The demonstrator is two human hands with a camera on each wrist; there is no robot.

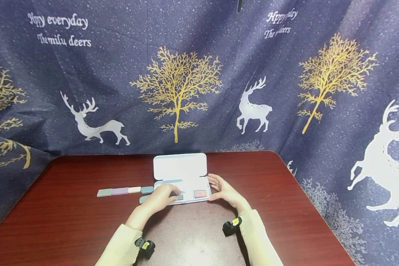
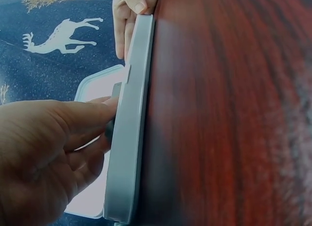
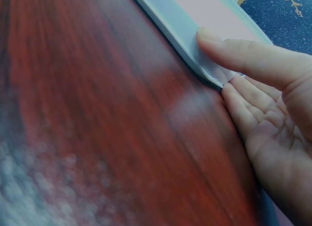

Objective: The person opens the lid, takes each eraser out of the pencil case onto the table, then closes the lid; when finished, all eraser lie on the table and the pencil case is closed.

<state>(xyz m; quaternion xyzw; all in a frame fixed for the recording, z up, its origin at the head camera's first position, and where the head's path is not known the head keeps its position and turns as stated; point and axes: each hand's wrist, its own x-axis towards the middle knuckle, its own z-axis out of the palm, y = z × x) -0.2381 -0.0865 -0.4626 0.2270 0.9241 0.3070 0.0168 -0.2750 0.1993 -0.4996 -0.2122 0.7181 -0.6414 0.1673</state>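
Two hands at an open pale-blue case [image 1: 197, 182] on the brown counter [image 1: 266, 181], lid [image 1: 180, 166] folded back. Left hand [image 1: 159, 196] reaches in, thumb and fingers pinching a dark grey-green piece [image 1: 179, 197]. Right hand [image 1: 227, 193] rests at case's right end, thumb and fingers apart. Pink block [image 1: 200, 194] inside, right compartment. Left of case, end to end: green [image 1: 104, 192], purple [image 1: 120, 191], cream [image 1: 134, 190] and blue-grey [image 1: 147, 190] pieces.

You wear pale cream sleeves [image 1: 118, 249]; at each cuff [image 1: 131, 231] sits a chunky black wrist camera [image 1: 149, 252] with a yellow-green patch [image 1: 146, 245].
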